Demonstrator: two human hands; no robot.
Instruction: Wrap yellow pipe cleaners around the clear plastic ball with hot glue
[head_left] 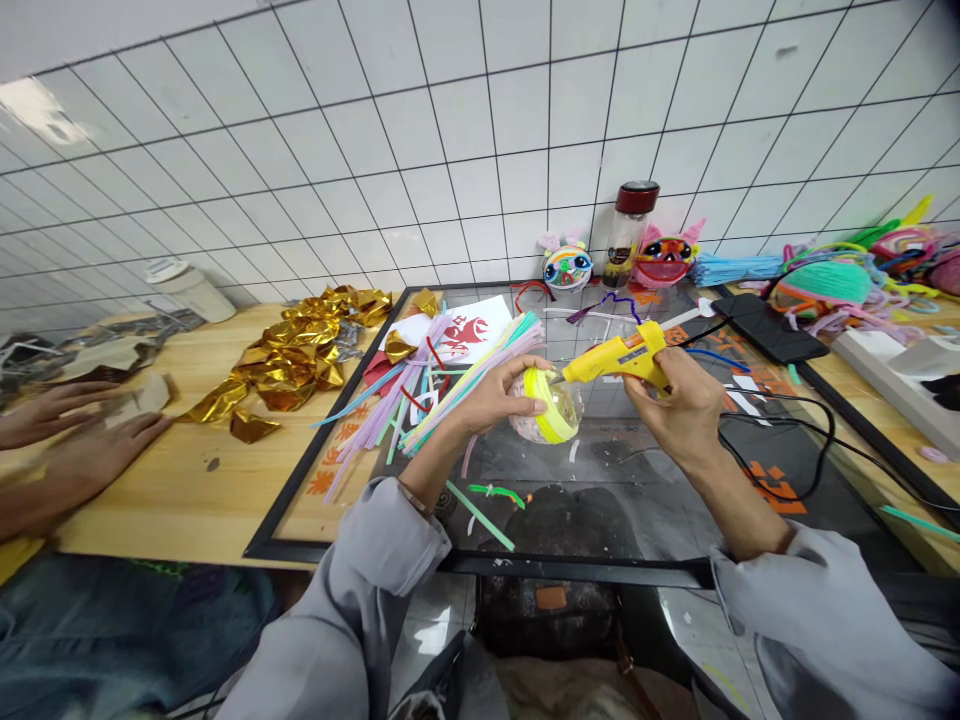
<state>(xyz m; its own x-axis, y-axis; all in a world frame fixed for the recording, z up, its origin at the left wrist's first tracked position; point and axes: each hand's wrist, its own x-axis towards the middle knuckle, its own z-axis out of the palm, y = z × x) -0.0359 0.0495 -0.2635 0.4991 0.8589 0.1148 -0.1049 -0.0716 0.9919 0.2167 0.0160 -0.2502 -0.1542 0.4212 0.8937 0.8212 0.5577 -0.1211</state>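
Left hand (pixel 501 392) pinches the jar (pixel 571 408), probably light, best held at its yellow band (pixel 554 415); beside it, right hand (pixel 688 405) grips the glue gun (pixel 611 358).

Your cloth sleeves (pixel 322 630): plain grey. Your pistol-shaped plastic glue gun (pixel 611 359): yellow, dark lettering along side. Your round clear plastic container (pixel 559 408): bright yellow band, pale pink left of it. Bundled fuzzy sticks (pixel 480 368): lavender, mint, pale yellow. Crumpled foil (pixel 300 345): shiny gold. White paper sheet (pixel 466 332): red print. Tiled wall (pixel 465 140): white, black grid lines.
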